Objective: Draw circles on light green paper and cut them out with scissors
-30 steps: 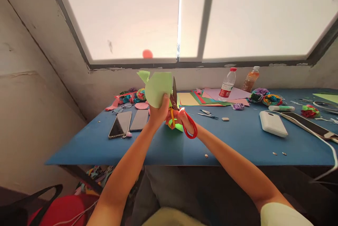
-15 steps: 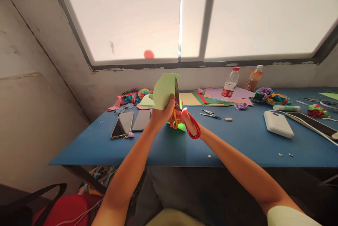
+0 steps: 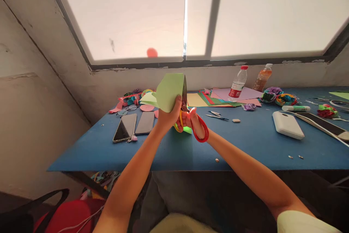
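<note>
While your left hand (image 3: 167,116) grips the green paper (image 3: 170,91) above the blue table (image 3: 245,145), your right hand (image 3: 192,124) works the red scissors (image 3: 200,131); since a second ago, the paper has turned and its cut strip now droops leftward.

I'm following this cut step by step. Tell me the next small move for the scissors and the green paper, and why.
Probably close the scissors for another short snip. The right hand has its grip in the red handles, the blade stands upright against the right edge of the green paper, and the left hand pinches the sheet from below, raised above the blue table.
</note>
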Available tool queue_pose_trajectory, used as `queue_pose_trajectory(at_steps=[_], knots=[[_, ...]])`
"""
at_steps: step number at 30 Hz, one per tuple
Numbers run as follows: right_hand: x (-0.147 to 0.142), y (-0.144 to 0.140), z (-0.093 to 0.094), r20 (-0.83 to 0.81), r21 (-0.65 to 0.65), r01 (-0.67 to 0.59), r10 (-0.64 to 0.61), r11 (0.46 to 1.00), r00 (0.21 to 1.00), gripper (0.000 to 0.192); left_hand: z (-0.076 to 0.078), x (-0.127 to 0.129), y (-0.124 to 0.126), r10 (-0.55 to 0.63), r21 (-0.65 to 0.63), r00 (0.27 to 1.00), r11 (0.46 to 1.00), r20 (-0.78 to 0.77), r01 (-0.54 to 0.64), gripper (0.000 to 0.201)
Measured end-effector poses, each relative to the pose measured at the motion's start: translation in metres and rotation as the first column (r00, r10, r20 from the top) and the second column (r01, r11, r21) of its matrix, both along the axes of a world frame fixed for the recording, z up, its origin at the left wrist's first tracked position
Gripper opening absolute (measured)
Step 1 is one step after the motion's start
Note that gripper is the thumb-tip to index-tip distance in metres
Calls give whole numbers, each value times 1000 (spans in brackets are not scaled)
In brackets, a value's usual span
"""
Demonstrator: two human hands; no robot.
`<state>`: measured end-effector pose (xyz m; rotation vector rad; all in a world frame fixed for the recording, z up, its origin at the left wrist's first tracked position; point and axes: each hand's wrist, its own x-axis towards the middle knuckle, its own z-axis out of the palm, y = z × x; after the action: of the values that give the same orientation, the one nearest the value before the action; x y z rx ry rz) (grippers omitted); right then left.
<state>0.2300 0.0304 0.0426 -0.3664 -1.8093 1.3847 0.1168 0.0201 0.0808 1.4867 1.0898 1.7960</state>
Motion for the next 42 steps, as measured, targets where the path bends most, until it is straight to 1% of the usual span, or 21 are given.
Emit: queue_pose_trajectory(at_steps=[3, 8, 10, 14, 20, 23, 25, 28, 31, 37, 40, 42], knots=[[-1, -1, 0, -21, -39, -5, 4, 999, 1000, 67, -1, 0, 0, 15, -33, 1000, 999, 8, -15, 36], [-3, 0, -3, -75, -95, -58, 51, 994, 996, 61, -4, -1, 4, 28, -22, 1000, 999, -1, -28, 33], [-4, 2, -4, -84, -128, -68, 58, 989, 995, 61, -5, -1, 6, 37, -11, 999, 999, -9, -37, 31], [-4, 3, -4, -73, -159, -46, 35, 986, 997, 66, -6, -2, 8, 50, 19, 998, 999, -46, -49, 26], [-4, 4, -4, -75, -158, -28, 16, 987, 997, 68, -5, -2, 8, 17, 4, 998, 1000, -68, -17, 26], [-4, 6, -6, -78, -172, -18, 5, 985, 997, 68, -5, -3, 9, -9, -31, 997, 1000, -73, 7, 29], [-4, 7, -7, -80, -183, -16, 1, 983, 997, 68, -4, -4, 9, -17, -46, 997, 999, -74, 14, 28], [-4, 7, -7, -78, -193, -5, -10, 981, 997, 68, -1, -5, 9, 7, -47, 998, 999, -66, -10, 24], [-3, 6, -7, -74, -204, 19, -35, 979, 997, 68, 3, -7, 8, -28, -59, 995, 998, -95, 22, 24], [-6, 4, -8, -81, -226, 59, -79, 972, 994, 72, 4, -9, 8, -32, -35, 983, 999, -181, 26, 28], [-7, 5, -10, -90, -226, 91, -114, 970, 989, 73, 4, -10, 8, -12, -2, 982, 1000, -190, 12, 25], [-6, 5, -12, -99, -226, 108, -133, 968, 986, 71, 5, -11, 8, -13, 14, 980, 1000, -196, 16, 27]])
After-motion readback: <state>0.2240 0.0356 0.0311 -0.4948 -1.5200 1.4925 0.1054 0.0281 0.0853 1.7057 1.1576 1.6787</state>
